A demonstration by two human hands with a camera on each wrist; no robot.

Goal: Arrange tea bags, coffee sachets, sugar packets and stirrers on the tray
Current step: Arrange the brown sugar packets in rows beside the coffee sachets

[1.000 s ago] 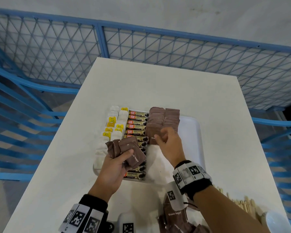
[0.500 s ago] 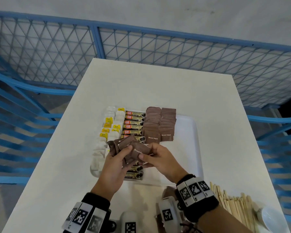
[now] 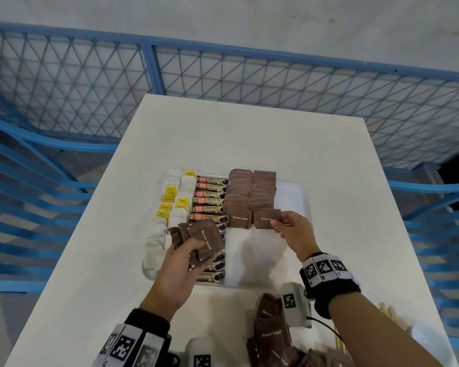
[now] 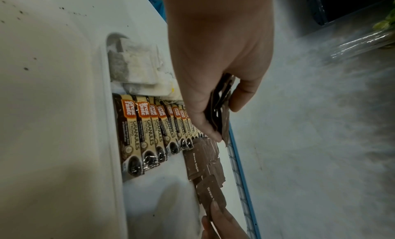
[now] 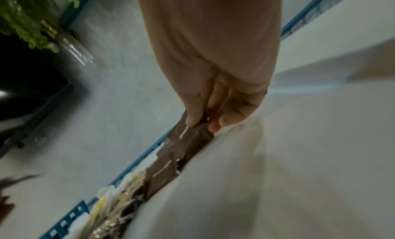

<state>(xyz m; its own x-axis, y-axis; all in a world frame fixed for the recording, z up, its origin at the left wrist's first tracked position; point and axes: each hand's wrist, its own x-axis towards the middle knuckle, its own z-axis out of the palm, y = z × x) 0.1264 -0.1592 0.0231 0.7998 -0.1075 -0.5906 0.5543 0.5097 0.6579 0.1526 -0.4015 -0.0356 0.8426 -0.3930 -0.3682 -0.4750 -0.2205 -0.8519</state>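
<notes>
Your left hand [image 3: 182, 263] grips a fanned stack of brown sugar packets [image 3: 200, 241] above the near part of the coffee sachets [image 3: 210, 200]. Your right hand [image 3: 294, 231] pinches a single sugar packet [image 3: 265, 218] at the near end of the right sugar row on the white tray [image 3: 294, 197]. Tea bags [image 3: 170, 207] fill the tray's left side. Loose packets [image 3: 272, 332] and wooden stirrers [image 3: 390, 313] lie on the surface nearer you.
</notes>
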